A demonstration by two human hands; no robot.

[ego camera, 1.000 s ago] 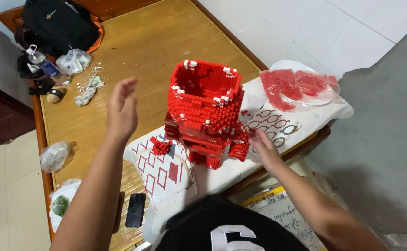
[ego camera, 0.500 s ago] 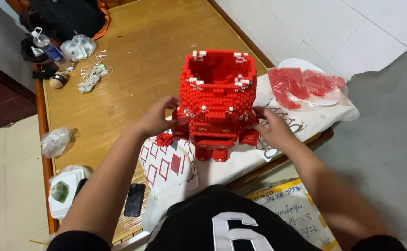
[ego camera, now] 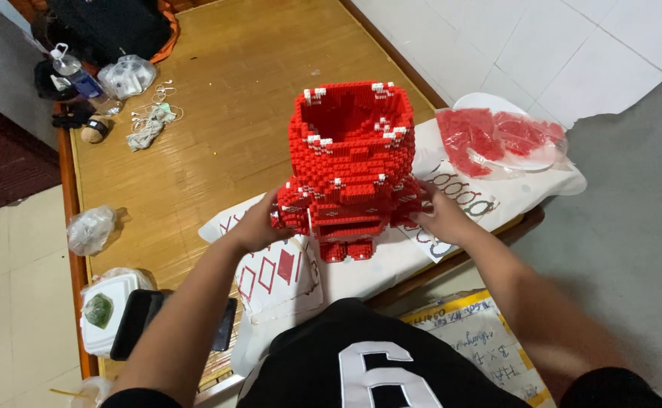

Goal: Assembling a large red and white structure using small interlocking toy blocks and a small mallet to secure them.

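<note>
left hand (ego camera: 259, 224) now closed on red brick model (ego camera: 350, 162) | right hand (ego camera: 438, 217) grips other side | model lifted and steadied, no more free

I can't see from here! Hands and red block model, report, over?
Left hand, right hand grip red block model by its sides. Upright on white sheet. Nothing blocking.

**Bamboo-mat bed with stuff all over it**

So the surface is a low wooden bed (ego camera: 65, 204) topped with a bamboo mat (ego camera: 240, 98). On the near end lies a white sheet with red diamond shapes (ego camera: 278, 276), and the red brick model (ego camera: 350, 162) stands on it. A white plate (ego camera: 512, 136) with bags of red bricks (ego camera: 497, 136) sits to the right. Far corner: black bag (ego camera: 112, 26), bottle (ego camera: 70, 68), tangled earphones (ego camera: 153, 113). Left edge has a crumpled plastic bag (ego camera: 89, 229), white food box (ego camera: 108, 310) and a dark phone (ego camera: 138, 321).
</note>
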